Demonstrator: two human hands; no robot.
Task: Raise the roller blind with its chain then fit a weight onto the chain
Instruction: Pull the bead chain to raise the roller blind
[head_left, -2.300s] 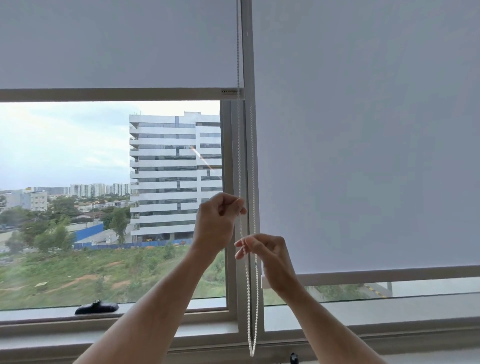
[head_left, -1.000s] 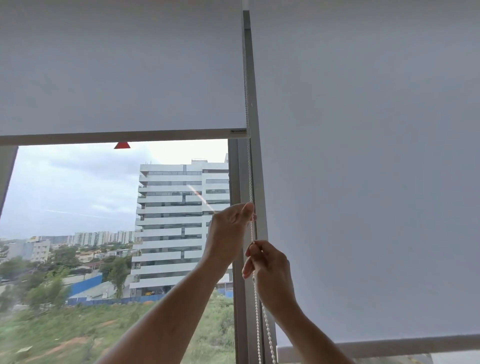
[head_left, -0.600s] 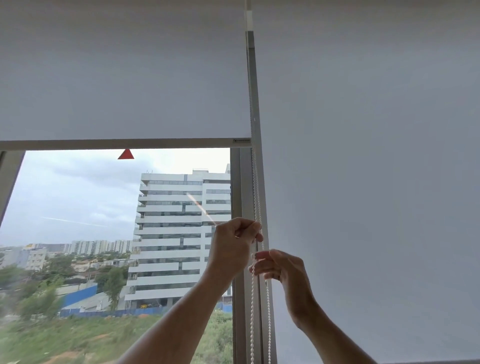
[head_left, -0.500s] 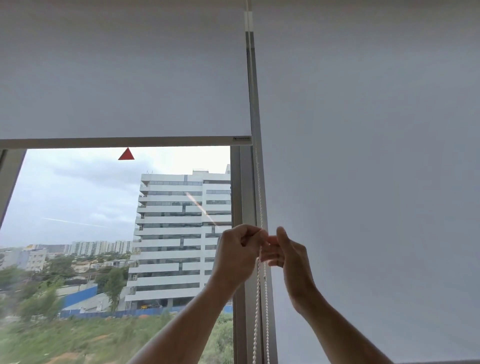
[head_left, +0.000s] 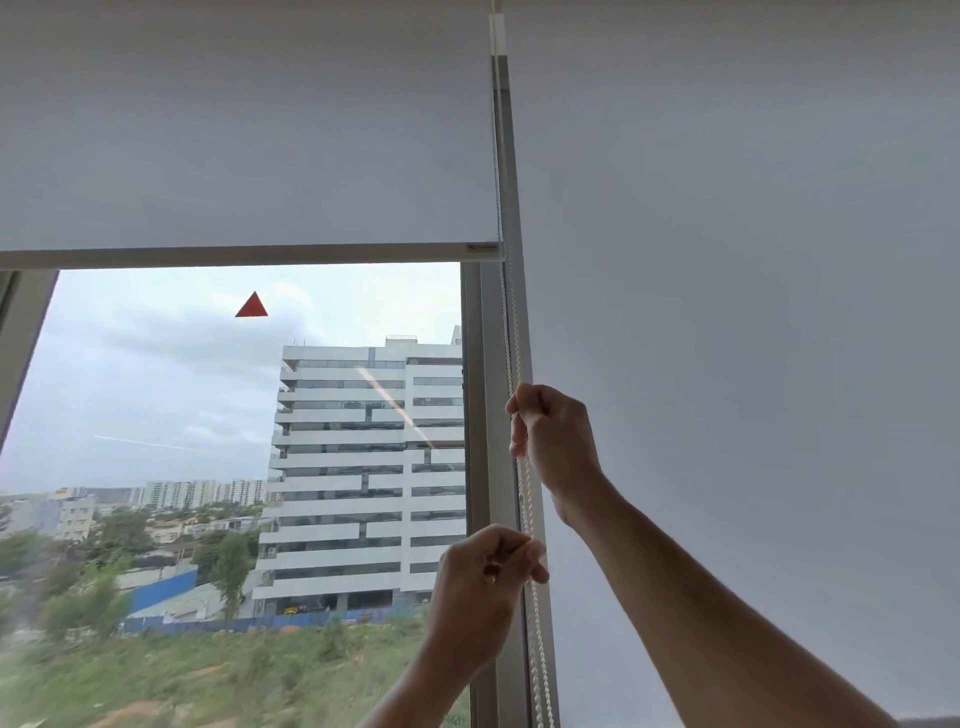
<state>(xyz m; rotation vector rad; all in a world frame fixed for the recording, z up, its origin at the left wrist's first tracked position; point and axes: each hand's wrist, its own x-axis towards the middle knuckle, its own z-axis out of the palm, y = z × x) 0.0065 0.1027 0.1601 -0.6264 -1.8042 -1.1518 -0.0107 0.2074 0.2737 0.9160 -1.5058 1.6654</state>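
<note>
A white roller blind (head_left: 244, 140) covers the top of the left window, and its bottom bar (head_left: 249, 256) hangs well above the middle of the pane. Its white bead chain (head_left: 511, 332) runs down the frame post between the two blinds. My right hand (head_left: 553, 441) grips the chain high up, fingers curled round it. Lower down, my left hand (head_left: 483, 587) pinches the same chain. No weight is in view.
A second white blind (head_left: 743, 364) covers the right window fully. The grey frame post (head_left: 480, 415) stands between the panes. A red triangle sticker (head_left: 252, 305) sits on the glass. Buildings and greenery lie outside.
My right hand has moved up the chain while my left hand has pulled down. The two hands, side by side half a second ago, are now apart. The blind's bar sits higher over the window.
</note>
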